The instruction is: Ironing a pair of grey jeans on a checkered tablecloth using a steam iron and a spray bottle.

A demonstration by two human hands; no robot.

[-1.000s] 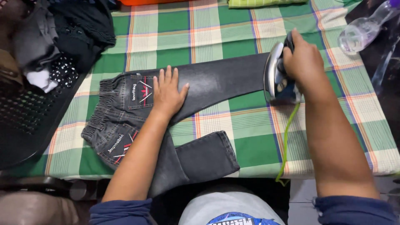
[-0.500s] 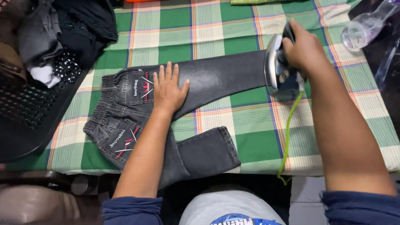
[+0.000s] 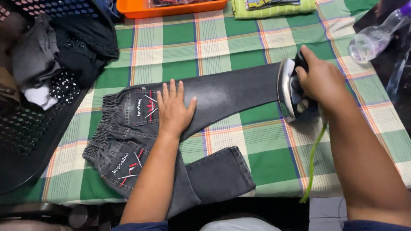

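The iron (image 3: 291, 92) has slid toward the leg's hem; right hand (image 3: 321, 81) grips it closed, left hand (image 3: 173, 109) flat, open on soft, heavy jeans (image 3: 222, 92).

Small dark-grey jeans (image 3: 214, 96) lie flat on the checked green cloth (image 3: 239, 42), one leg stretched straight, the other folded. A silver-soled iron (image 3: 287, 92) is tipped on edge at the straight leg's hem.
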